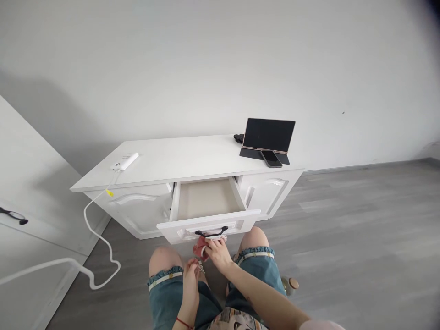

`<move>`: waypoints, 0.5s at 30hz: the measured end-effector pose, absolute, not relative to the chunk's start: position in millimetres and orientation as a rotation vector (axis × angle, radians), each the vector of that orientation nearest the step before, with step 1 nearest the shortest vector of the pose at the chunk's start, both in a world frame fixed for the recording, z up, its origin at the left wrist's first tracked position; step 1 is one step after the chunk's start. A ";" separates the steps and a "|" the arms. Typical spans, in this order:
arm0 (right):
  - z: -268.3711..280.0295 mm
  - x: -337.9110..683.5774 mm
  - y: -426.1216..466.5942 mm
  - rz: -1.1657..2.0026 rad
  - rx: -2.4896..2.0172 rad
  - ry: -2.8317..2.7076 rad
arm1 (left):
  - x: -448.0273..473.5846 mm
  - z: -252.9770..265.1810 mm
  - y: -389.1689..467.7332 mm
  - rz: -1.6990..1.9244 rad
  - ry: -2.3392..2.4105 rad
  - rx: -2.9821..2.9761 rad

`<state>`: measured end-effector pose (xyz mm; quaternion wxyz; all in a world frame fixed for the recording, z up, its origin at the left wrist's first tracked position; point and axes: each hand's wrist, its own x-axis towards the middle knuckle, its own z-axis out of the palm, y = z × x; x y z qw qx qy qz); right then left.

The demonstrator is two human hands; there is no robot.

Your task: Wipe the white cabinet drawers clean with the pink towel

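Red cloth [200, 248] sits bunched just below the front edge of the open drawer [206, 199], pressed under the fingers of the right hand [217, 253], whose grip is closed on it; the cloth lies just beneath the black handle [211, 233] on the drawer front, and whether it touches the handle cannot be told; the left hand [191, 275] is lower and nearer the body, between the knees, fingers curled around a small metallic object [200, 265] that is too small to make out, its grip closed on that object; a red band circles the left wrist; the drawer is pulled out from the middle of the white counter [178, 160], its pale inside bare; on the counter's right rear corner a dark tablet [269, 134] stands tilted on its folding cover, with a phone [271, 158] lying flat just in front of it at the counter's right edge; near the left edge lies a white device [125, 161], its white cable [98, 238] trailing over the front edge and down onto the grey floor; both knees, in blue-green shorts, are close to the drawer front.
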<state>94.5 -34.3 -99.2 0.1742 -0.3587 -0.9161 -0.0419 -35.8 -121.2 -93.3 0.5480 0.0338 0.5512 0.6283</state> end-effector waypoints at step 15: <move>-40.4 191.6 -32.5 -0.385 -0.806 -2.123 | -10.8 10.6 -57.3 1.368 0.900 -0.091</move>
